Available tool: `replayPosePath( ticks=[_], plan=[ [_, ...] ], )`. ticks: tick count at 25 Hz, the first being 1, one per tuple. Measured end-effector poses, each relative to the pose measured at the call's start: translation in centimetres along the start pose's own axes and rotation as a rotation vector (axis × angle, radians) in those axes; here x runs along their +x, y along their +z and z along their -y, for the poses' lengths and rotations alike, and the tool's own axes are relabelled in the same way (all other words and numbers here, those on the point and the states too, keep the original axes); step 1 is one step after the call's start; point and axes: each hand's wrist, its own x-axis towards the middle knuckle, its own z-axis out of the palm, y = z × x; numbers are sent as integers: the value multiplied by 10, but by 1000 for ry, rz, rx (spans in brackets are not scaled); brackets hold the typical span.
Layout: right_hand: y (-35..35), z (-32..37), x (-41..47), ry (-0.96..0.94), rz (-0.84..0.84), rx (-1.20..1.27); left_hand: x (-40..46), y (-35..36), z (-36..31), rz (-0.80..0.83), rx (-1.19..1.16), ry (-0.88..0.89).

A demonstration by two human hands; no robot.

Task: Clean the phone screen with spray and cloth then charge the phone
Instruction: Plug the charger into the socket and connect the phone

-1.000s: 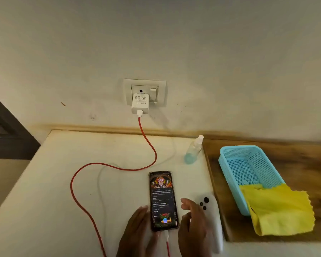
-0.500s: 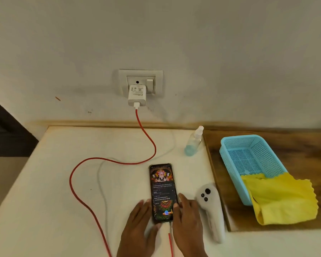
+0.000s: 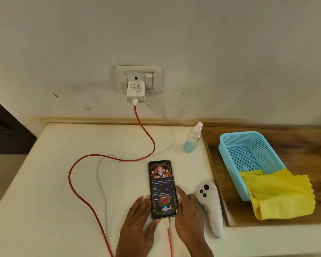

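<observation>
Your left hand [image 3: 137, 217] and right hand [image 3: 188, 210] rested flat-fingered beside the phone [image 3: 163, 189]; a nudge risked loosening the red cable [image 3: 93, 206].

The phone [image 3: 163, 189] shows "2:00" at the 12 o'clock end of its lit screen; the notification lines under it are too small to read. Print on the charger [image 3: 135, 91] is illegible.
</observation>
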Motion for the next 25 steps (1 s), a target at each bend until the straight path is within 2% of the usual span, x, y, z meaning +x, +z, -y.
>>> replayPosePath(
  ticks=[10,17,25],
  plan=[
    [0,-2,4,-14,4,-75,-1,3,1,-70,20,40],
    [-3,-1,14,-37,115,-160,-1,2,2,-52,40,54],
    [-1,3,11,43,129,7,2,2,5,-37,46,58]
  ],
)
